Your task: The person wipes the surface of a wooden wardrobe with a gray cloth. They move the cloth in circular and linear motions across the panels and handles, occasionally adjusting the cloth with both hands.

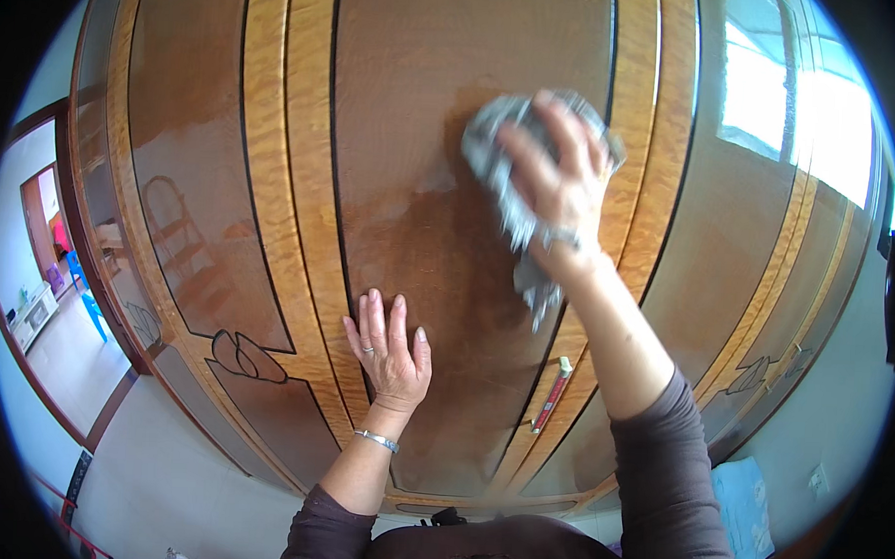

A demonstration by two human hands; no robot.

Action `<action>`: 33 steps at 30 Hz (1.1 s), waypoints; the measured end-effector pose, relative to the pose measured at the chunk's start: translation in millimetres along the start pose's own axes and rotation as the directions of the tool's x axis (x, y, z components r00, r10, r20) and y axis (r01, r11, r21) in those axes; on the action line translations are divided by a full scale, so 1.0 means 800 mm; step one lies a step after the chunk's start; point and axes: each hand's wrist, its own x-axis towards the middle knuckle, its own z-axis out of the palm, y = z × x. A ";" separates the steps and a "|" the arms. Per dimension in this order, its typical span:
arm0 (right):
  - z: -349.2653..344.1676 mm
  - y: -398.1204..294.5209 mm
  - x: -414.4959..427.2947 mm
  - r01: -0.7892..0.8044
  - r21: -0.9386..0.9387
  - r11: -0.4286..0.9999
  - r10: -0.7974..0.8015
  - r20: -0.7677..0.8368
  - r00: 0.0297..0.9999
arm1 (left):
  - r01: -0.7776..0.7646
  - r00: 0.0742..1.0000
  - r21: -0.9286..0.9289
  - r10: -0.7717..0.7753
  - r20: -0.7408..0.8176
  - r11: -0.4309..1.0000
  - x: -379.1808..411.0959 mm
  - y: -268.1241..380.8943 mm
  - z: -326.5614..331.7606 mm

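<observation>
Before me stands a wardrobe with glossy brown door panels, framed in yellow wood-grain strips and dark lines. My right hand presses a grey checked cloth against the upper right of the middle panel. The cloth's fringed end hangs below my wrist, and hand and cloth are blurred. Lower down on the left, my left hand rests flat on the same panel with its fingers apart and nothing in it. A door handle with a red strip sits below my right forearm.
At far left a doorway opens onto another room with a blue plastic chair and a low white cabinet. A light-blue cloth hangs at lower right, near a wall socket. Bright window reflections cover the upper right door.
</observation>
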 end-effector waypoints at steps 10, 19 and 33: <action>0.028 -0.108 -0.121 0.189 0.349 0.918 -0.303 0.308 0.902 | 0.114 0.986 -0.150 -0.130 -0.108 0.982 -0.027 -0.027 -0.022; 0.037 -0.139 -0.144 0.108 0.303 0.947 -0.241 0.445 0.862 | 0.145 0.989 -0.203 -0.136 0.058 0.968 -0.052 -0.053 -0.040; 0.070 -0.247 -0.231 0.172 0.542 0.823 -0.482 0.505 0.716 | 0.370 0.904 -0.236 -0.407 -0.130 0.899 -0.080 -0.094 -0.059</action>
